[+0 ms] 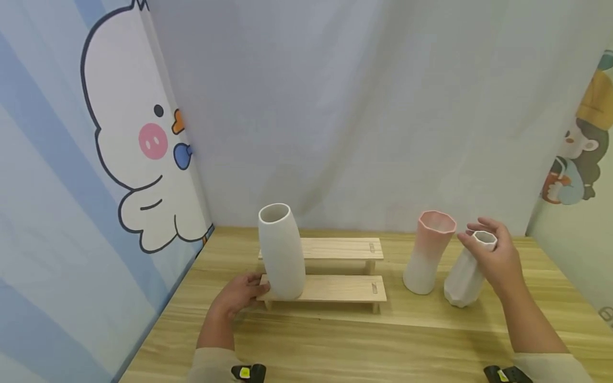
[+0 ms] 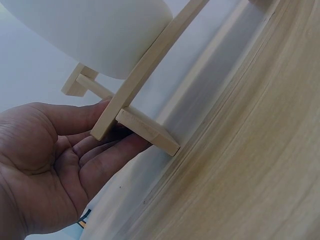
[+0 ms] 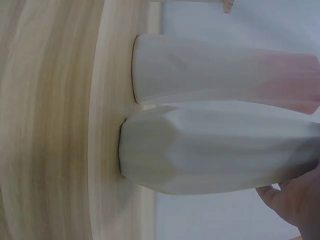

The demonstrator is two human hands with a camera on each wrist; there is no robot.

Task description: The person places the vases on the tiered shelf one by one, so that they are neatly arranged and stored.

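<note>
My left hand [image 1: 239, 294] pinches the left end of a low wooden display stand [image 1: 340, 289]. In the left wrist view the thumb lies along the board's edge [image 2: 142, 75] and the fingers are under it, beside the leg. A tall smooth white vase [image 1: 282, 255] stands upright on this stand, near the held end. On the right, my right hand [image 1: 500, 260] holds a faceted white vase [image 1: 464, 279] around its narrow neck. That vase stands at the table surface, close beside a pink-and-white vase [image 1: 426, 255], as the right wrist view also shows.
Behind the front stand is a second, slightly higher wooden stand [image 1: 335, 248], partly hidden by the smooth vase. All sits on a wood-grain table [image 1: 345, 346]. A pale curtain [image 1: 359, 106] closes off the back, and a cartoon-printed cloth [image 1: 124, 133] hangs at the left.
</note>
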